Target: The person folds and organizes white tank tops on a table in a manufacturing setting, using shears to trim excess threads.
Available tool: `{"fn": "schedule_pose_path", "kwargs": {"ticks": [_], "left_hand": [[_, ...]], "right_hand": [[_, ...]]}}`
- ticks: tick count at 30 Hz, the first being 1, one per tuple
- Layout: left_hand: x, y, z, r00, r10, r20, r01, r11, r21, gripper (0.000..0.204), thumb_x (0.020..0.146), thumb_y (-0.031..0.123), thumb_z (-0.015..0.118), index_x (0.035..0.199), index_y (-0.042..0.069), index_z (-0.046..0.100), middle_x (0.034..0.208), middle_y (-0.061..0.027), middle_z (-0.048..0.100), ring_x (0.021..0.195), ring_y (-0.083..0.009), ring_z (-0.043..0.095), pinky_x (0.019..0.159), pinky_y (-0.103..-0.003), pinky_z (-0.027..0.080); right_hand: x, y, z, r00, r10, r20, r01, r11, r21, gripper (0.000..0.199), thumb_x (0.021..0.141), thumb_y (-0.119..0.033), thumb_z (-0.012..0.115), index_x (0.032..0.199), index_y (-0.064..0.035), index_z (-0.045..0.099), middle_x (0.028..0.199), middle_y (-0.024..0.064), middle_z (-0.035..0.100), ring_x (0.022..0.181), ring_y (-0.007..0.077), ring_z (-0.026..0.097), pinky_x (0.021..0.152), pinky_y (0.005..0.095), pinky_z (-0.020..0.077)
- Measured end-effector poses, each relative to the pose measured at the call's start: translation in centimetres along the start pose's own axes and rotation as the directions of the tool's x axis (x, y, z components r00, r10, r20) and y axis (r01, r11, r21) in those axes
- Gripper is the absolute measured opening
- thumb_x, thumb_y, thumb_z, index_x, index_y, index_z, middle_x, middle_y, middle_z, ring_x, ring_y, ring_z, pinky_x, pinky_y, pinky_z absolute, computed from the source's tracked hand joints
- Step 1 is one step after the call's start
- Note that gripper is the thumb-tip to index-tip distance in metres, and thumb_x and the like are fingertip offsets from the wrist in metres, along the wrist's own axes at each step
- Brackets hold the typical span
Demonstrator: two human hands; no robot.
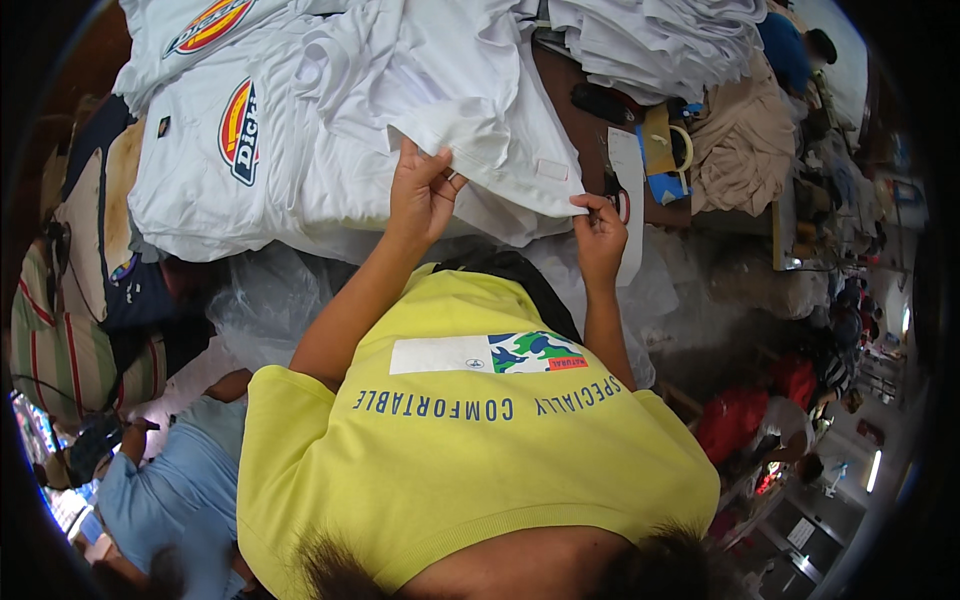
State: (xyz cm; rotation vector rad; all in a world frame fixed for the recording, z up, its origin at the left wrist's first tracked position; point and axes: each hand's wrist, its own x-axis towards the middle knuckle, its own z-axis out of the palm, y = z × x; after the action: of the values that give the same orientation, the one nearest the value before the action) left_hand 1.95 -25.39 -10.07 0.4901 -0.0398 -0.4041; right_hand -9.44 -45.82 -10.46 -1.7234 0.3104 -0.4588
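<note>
Hands are working along the lower edge of a white garment (470, 110) that is lying spread over a heap of similar pieces, seen from the head camera. The left hand (425, 190) is pinching that edge between thumb and fingertips, with the other fingers curled close together. The right hand (600, 235) is gripping the garment's corner further along the same edge, thumb and forefinger pressed onto the cloth, just below a small pale label (552, 168) sewn near the hem. Between the two hands the edge is running fairly taut and is being lifted slightly off the pile. To the left of the garment, white shirts with a red, yellow and blue badge (200, 150) are lying flat. Below it, clear plastic wrapping (270, 300) is bunching up. To its right a white paper strip (628, 190) and beige cloth (740, 140) are resting on a brown table (580, 130). A person in a light blue top (170, 480) is sitting well below and left of the garment. By the look of it, the hem is being straightened or checked. A further move would call for keeping both pinches firm and the edge even, so the cloth is not slipping or dragging the layers beneath.
</note>
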Motion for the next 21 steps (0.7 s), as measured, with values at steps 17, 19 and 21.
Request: {"fn": "schedule_pose_path", "kwargs": {"ticks": [17, 19, 21], "left_hand": [[-1.9, -0.5, 0.7, 0.999, -0.022, 0.043, 0.018, 0.997, 0.075, 0.064, 0.082, -0.004, 0.049, 0.136, 0.010, 0.018, 0.126, -0.0141, 0.045, 0.112, -0.0256, 0.052, 0.093, -0.043, 0.046], [-1.9, -1.2, 1.0, 0.999, -0.040, 0.035, 0.038, 0.998, 0.050, 0.064, 0.082, -0.004, 0.049, 0.136, 0.008, 0.018, 0.125, -0.0130, 0.046, 0.110, -0.0239, 0.053, 0.093, -0.041, 0.045], [-1.9, -2.0, 1.1, 0.995, -0.084, 0.051, 0.081, 0.996, 0.045, 0.058, 0.082, -0.003, 0.051, 0.133, 0.005, 0.025, 0.121, -0.0121, 0.050, 0.108, -0.0217, 0.054, 0.091, -0.037, 0.045]], "right_hand": [[1.3, -0.1, 0.7, 0.966, -0.238, 0.099, 0.258, 0.875, -0.410, 0.039, 0.070, -0.002, 0.066, 0.107, -0.0055, 0.055, 0.111, 0.0095, 0.052, 0.097, 0.0194, 0.054, 0.080, 0.0295, 0.0445], [1.1, -2.3, 1.9, 0.940, -0.294, 0.171, 0.340, 0.779, -0.527, 0.049, 0.065, -0.007, 0.071, 0.111, -0.0086, 0.053, 0.120, 0.0118, 0.046, 0.104, 0.0262, 0.051, 0.086, 0.0351, 0.0440], [1.1, -4.1, 3.5, 0.909, -0.304, 0.286, 0.403, 0.817, -0.412, 0.053, 0.064, -0.008, 0.073, 0.113, -0.0096, 0.052, 0.121, 0.0112, 0.045, 0.104, 0.0286, 0.051, 0.088, 0.0358, 0.0429]]}}
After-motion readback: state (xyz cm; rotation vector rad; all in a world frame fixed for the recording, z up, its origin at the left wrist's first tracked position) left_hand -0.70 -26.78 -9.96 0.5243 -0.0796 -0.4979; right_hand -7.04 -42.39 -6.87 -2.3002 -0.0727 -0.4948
